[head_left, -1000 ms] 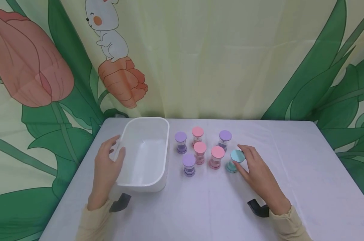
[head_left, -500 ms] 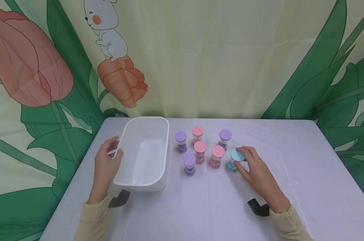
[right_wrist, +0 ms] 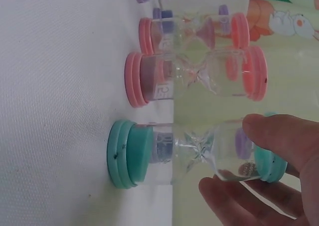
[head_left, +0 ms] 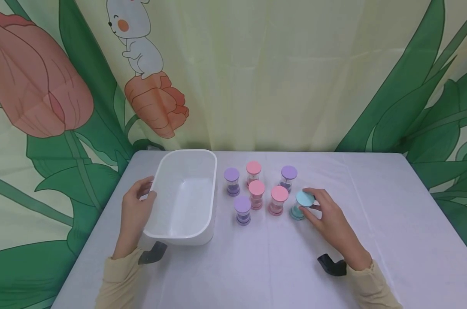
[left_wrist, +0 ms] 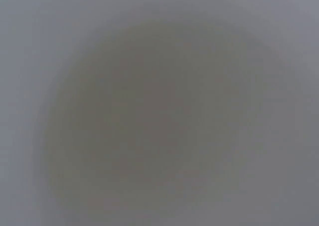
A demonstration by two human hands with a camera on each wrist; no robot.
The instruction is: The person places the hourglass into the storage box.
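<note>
In the head view, my left hand (head_left: 134,214) is at the left rim of a white plastic bin (head_left: 179,237), thumb and fingers curled at its edge. The bin's inside shows nothing in it. My right hand (head_left: 335,223) holds a teal-capped sand timer (head_left: 297,212) near its top, which stands upright on the cloth. In the right wrist view, the thumb (right_wrist: 271,133) presses near the teal top cap (right_wrist: 271,161), with the other fingers on the opposite side. Teal sand lies in the timer's lower bulb. The left wrist view is only a dark blur.
Between bin and right hand stand several more sand timers: pink-capped ones (head_left: 279,194) and purple-capped ones (head_left: 243,204). They stand close together on a white tablecloth (head_left: 249,274). A printed curtain (head_left: 256,86) hangs behind the table's far edge.
The bin's near left corner has shifted slightly left, and my left fingers have closed in on its rim. My right fingers have settled around the teal timer's top.
</note>
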